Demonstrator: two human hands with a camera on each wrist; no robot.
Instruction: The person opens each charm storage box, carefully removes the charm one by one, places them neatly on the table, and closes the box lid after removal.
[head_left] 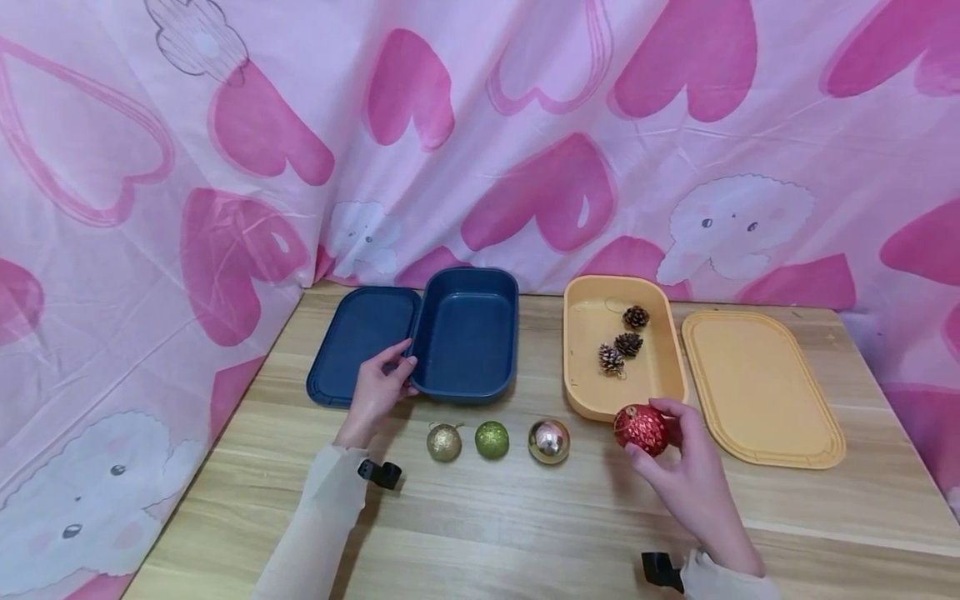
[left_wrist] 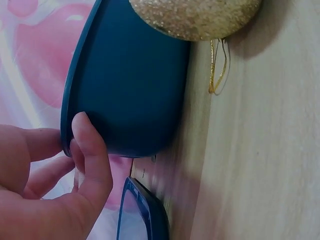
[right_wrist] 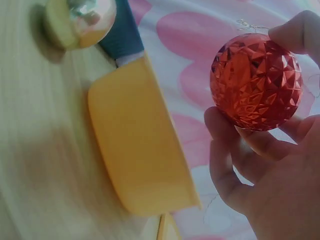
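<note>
My right hand (head_left: 693, 471) pinches a red faceted Christmas ball (head_left: 641, 430) between thumb and fingers, raised off the table by the near edge of the yellow box (head_left: 588, 392). The ball (right_wrist: 256, 82) shows whole in the right wrist view. At the left, my left hand (head_left: 381, 387) grips the near left corner of the dark blue box (head_left: 468, 333) by its rim; the left wrist view shows thumb and fingers on either side of that rim (left_wrist: 66, 120). Nothing lies in the blue box. Several small pinecones (head_left: 628, 344) lie inside the yellow one.
Before the boxes stand a gold glitter ball (head_left: 444, 442), a green glitter ball (head_left: 492, 440) and a shiny gold ball (head_left: 549, 442). A blue lid (head_left: 363, 346) lies left, a yellow lid (head_left: 761, 387) right. A pink heart-patterned curtain (head_left: 540, 183) hangs behind the wooden table (head_left: 525, 533).
</note>
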